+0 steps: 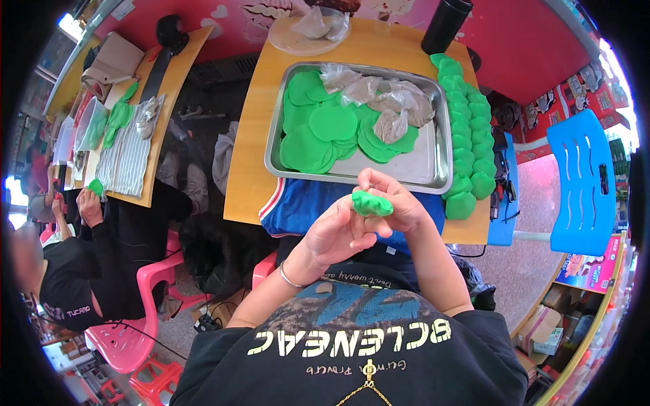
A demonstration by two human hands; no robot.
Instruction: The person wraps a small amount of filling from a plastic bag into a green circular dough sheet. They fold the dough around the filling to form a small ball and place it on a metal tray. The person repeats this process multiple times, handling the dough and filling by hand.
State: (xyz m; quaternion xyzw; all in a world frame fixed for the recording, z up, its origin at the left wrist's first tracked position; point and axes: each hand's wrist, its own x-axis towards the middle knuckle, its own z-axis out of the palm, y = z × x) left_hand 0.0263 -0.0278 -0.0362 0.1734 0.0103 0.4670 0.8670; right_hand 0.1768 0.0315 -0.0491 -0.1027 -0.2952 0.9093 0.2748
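Note:
A small green pleated dumpling (pixel 371 204) is pinched between my two hands, above the near edge of a metal tray. My left hand (pixel 331 237), with a bangle at the wrist, supports it from below and the left, fingers curled. My right hand (pixel 398 201) grips its right side and upper edge with thumb and fingers. Inside the tray (pixel 425 157) lie overlapping flat green round wrappers (pixel 333 122) in loose stacks. Clear plastic bags (pixel 401 111) with a greyish-brown filling rest at the tray's far right. Rows of similar green dumplings (pixel 462 142) line the table's right side.
The wooden table (pixel 250 152) also holds a round plate (pixel 288 37) with a bag and a black cylinder (pixel 447 26). Blue cloth (pixel 298 206) lies before the tray. A blue chair (pixel 583 183) stands right. At left, a co-worker (pixel 88 264) sits at another table, holding something green.

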